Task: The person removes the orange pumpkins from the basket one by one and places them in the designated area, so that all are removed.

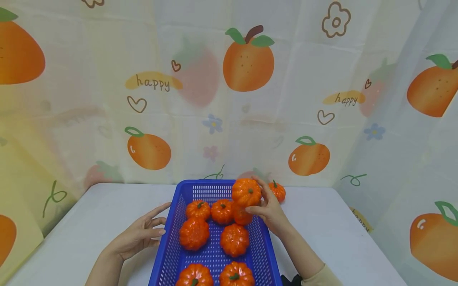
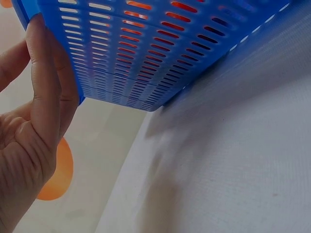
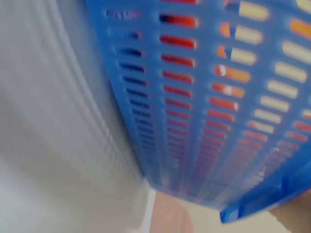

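Right hand (image 1: 270,210): grip clamped round the held pumpkin (image 1: 247,192), digits presumably spread to suit its rounded sides.
Held pumpkin: above the basket (image 1: 211,193)'s far right corner, near the tabletop (image 1: 315,222)'s far edge.
Left hand (image 1: 141,234): grip apart, fingers at the basket's left rim (probably for steadiness).
Loose pumpkin (image 1: 277,192): beside the basket, toward the tabletop's far edge.
Finish: pumpkins glossy, ribbed; basket slotted, apparently plastic.

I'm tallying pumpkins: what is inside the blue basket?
Seven orange pumpkins show inside the blue plastic basket; an eighth pumpkin, in the right hand, partly covers one. What lies beneath them is hidden, and the basket's near end is out of frame.
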A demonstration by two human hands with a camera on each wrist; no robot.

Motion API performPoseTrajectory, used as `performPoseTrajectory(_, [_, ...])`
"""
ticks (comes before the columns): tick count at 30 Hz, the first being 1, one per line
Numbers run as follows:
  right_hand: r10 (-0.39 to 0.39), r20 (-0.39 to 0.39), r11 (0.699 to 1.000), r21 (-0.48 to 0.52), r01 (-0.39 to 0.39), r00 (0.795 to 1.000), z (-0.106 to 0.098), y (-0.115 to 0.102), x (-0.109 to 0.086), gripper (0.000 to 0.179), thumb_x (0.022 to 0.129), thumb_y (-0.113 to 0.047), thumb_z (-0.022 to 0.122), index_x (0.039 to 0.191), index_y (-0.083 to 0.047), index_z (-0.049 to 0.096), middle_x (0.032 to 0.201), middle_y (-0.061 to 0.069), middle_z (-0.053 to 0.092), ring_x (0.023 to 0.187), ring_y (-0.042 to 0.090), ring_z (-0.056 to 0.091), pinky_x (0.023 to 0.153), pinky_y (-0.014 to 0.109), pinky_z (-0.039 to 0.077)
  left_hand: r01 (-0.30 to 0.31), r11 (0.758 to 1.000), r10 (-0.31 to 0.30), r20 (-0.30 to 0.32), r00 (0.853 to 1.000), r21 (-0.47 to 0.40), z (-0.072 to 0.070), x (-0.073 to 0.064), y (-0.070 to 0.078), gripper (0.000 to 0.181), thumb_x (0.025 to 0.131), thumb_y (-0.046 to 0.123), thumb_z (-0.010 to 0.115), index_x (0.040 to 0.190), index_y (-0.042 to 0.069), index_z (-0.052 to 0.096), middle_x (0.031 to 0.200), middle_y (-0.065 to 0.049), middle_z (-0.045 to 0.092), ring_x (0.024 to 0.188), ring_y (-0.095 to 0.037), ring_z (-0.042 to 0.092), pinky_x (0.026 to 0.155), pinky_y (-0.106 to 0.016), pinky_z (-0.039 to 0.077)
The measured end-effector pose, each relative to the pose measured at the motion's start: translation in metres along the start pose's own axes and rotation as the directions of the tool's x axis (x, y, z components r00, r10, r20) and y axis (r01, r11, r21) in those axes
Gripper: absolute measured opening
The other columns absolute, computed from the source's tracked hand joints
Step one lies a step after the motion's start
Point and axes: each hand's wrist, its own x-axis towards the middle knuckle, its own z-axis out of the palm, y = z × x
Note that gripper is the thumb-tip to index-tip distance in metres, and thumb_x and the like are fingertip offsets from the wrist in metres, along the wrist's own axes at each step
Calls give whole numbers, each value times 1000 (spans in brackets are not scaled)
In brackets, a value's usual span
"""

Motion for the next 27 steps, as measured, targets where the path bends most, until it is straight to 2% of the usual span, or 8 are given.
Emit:
performPoseTrajectory(3, [-2,-110,1000,-21,0,994,-8,0,4,94,80,9,67,156,-20,20,155,11,27,133,23,44,98,21,52,5,1000,-5,-6,1000,6,0,0,0,73,100,9,49,159,20,9,120,2,61,105,-15,68,90,-37,59])
performPoseTrajectory(6, [-16,-244,997,-79,-3,970,-18,1,8,93,80,7,69,155,-23,23,155,10,29,134,26,42,95,17,52,7,1000,-7,-12,1000,9,1,0,0,73,99,10,50,159,20,9,119,2,61,105,-14,68,91,-37,59])
performPoseTrajectory(8, [-25,-337,994,-113,-14,941,-24,0,12,92,81,4,71,155,-26,26,153,11,31,132,28,44,89,17,54,8,1000,-7,-17,1000,11,1,-1,1,73,99,10,50,159,20,9,119,3,61,105,-14,68,90,-37,59])
performPoseTrajectory(11, [-39,-462,990,-139,-29,886,-37,-2,16,89,84,-2,72,154,-28,26,152,11,31,127,29,46,84,14,54,13,1000,-12,-27,1000,16,2,-1,1,73,99,10,51,159,20,10,119,3,61,105,-14,68,90,-37,59])
performPoseTrajectory(14, [-37,-558,995,-100,-23,829,-51,-4,20,87,86,-5,72,155,-27,23,153,10,28,126,27,45,81,12,55,24,999,-23,-45,999,26,4,-2,2,73,99,11,51,159,19,10,119,2,60,104,-14,68,90,-36,59])
performPoseTrajectory(19, [-9,-647,999,-39,-21,763,-79,2,25,91,89,-8,71,158,-22,13,156,13,20,132,25,42,79,13,57,18,999,-17,-57,998,26,5,-3,1,72,99,10,51,159,19,11,117,3,60,102,-12,69,89,-35,60])
performPoseTrajectory(23, [8,-689,998,-38,-47,725,-99,11,27,93,89,-8,70,158,-19,9,159,17,17,130,25,42,73,10,56,1,1000,0,-51,999,13,5,-3,0,71,99,8,51,158,20,14,115,4,59,99,-10,69,88,-33,60])
performPoseTrajectory(27, [40,-717,995,-34,-92,696,-115,22,28,92,90,-9,70,158,-18,9,163,12,15,132,26,40,70,9,55,-3,1000,3,-57,998,8,7,-4,0,70,99,8,51,158,21,16,115,4,57,98,-10,69,87,-31,60])
